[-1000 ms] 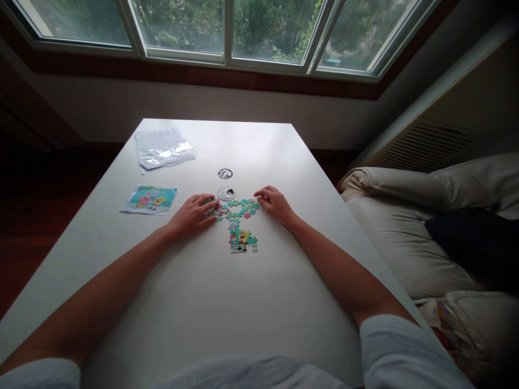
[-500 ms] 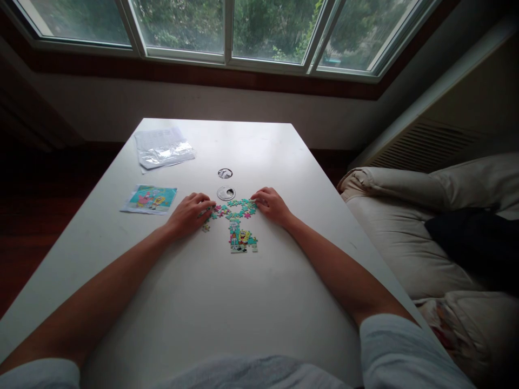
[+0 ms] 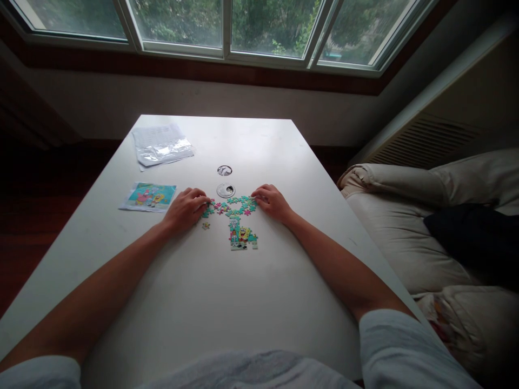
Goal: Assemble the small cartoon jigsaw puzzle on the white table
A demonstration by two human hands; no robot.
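Observation:
My left hand (image 3: 187, 208) rests on the table at the left end of a spread of loose jigsaw pieces (image 3: 233, 206), its fingers bent and their tips together on a puzzle piece. At the right end of the spread, my right hand (image 3: 273, 203) has its fingers curled and close together; what lies between the tips is too small to make out. Just below the loose pieces sits a partly joined jigsaw puzzle (image 3: 242, 236) with cartoon figures, its right side stepped. One stray piece (image 3: 206, 226) lies apart, under my left fingers.
Behind the pieces, two round discs (image 3: 226, 190) lie on the white table (image 3: 227, 302). A cartoon picture sheet (image 3: 149, 196) is on the left, with a clear plastic bag and papers (image 3: 162, 146) farther back. A beige sofa (image 3: 389, 232) stands along the right.
My left hand has shifted slightly back from the loose pieces, uncovering more of them and the stray piece. My right hand stays almost in place. The view has tilted a little.

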